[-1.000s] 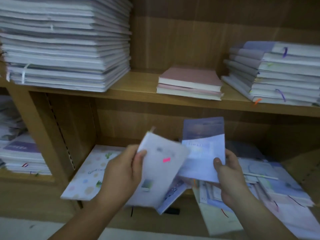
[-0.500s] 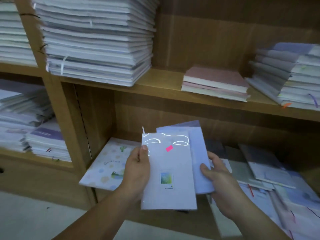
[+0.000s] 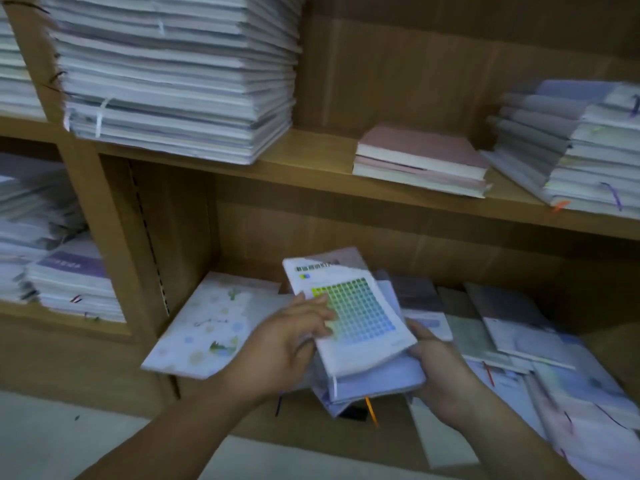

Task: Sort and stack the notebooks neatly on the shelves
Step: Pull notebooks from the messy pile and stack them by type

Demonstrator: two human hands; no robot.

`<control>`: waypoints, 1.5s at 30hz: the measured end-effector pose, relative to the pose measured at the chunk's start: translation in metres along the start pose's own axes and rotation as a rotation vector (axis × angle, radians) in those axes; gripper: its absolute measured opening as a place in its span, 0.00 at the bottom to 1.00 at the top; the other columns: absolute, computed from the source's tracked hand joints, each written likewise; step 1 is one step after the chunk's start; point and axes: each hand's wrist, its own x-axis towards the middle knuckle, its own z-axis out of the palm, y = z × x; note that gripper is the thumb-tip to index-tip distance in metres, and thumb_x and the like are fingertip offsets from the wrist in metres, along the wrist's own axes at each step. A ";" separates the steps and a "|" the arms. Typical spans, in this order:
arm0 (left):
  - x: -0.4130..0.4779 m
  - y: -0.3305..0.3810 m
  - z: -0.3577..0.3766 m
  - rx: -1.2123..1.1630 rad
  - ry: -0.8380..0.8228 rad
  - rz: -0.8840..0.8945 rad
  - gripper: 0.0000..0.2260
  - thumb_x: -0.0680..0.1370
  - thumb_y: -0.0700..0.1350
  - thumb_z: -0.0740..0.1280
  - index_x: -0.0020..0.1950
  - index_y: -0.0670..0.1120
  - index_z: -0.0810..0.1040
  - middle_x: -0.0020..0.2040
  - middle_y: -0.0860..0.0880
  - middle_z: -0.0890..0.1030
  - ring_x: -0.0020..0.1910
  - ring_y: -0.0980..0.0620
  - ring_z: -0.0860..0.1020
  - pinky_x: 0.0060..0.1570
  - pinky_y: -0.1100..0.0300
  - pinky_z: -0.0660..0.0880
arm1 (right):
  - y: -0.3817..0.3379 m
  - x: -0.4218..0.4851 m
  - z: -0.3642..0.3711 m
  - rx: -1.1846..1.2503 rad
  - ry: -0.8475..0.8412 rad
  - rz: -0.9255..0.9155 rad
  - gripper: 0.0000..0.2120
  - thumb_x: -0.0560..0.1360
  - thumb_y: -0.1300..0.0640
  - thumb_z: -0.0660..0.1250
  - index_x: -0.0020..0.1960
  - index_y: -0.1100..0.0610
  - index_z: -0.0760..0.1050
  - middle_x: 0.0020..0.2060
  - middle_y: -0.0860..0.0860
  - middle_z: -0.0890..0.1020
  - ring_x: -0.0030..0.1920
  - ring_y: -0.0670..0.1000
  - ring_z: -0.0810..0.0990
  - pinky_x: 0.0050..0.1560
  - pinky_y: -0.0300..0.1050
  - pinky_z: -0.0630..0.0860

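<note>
I hold a small bundle of notebooks in front of the lower shelf. On top is a white notebook with a green-to-blue colour grid [image 3: 353, 313]; lilac notebooks [image 3: 377, 384] lie beneath it. My left hand [image 3: 287, 344] grips the bundle's left edge, fingers curled over the grid cover. My right hand [image 3: 440, 372] cups the bundle's right lower corner from below. An orange ribbon [image 3: 372, 410] hangs from the bundle.
Loose notebooks [image 3: 512, 341] lie scattered on the lower shelf at right; a dotted white one [image 3: 211, 323] leans at left. On the upper shelf [image 3: 311, 161] sit a tall white stack [image 3: 173, 74], pink notebooks [image 3: 419, 157] and a grey-lilac stack [image 3: 571, 147]. More stacks [image 3: 52, 258] fill the left bay.
The bundle has been turned over: the plain white cover with a pink tag gave way to the colour-grid cover. The notebooks are now gathered together, lower and more to the right.
</note>
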 end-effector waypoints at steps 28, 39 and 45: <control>-0.024 -0.023 0.007 -0.585 0.149 -1.151 0.10 0.77 0.46 0.73 0.56 0.44 0.79 0.44 0.43 0.84 0.32 0.47 0.81 0.30 0.57 0.75 | 0.030 0.027 0.003 -0.193 0.197 0.037 0.20 0.75 0.70 0.67 0.65 0.62 0.75 0.55 0.62 0.84 0.53 0.66 0.84 0.52 0.63 0.81; -0.028 -0.009 -0.023 -0.429 0.311 -0.945 0.11 0.83 0.46 0.66 0.65 0.55 0.72 0.56 0.52 0.81 0.50 0.49 0.82 0.35 0.55 0.84 | 0.014 0.021 -0.001 -0.166 0.417 -0.328 0.30 0.81 0.69 0.62 0.78 0.49 0.63 0.64 0.55 0.79 0.60 0.61 0.80 0.66 0.61 0.74; -0.032 -0.004 0.009 -0.448 0.390 -1.024 0.09 0.83 0.47 0.66 0.61 0.46 0.74 0.54 0.46 0.82 0.45 0.47 0.83 0.40 0.48 0.84 | 0.007 0.007 0.009 -0.205 0.376 -0.432 0.22 0.82 0.70 0.61 0.70 0.51 0.72 0.58 0.52 0.83 0.56 0.56 0.83 0.61 0.53 0.77</control>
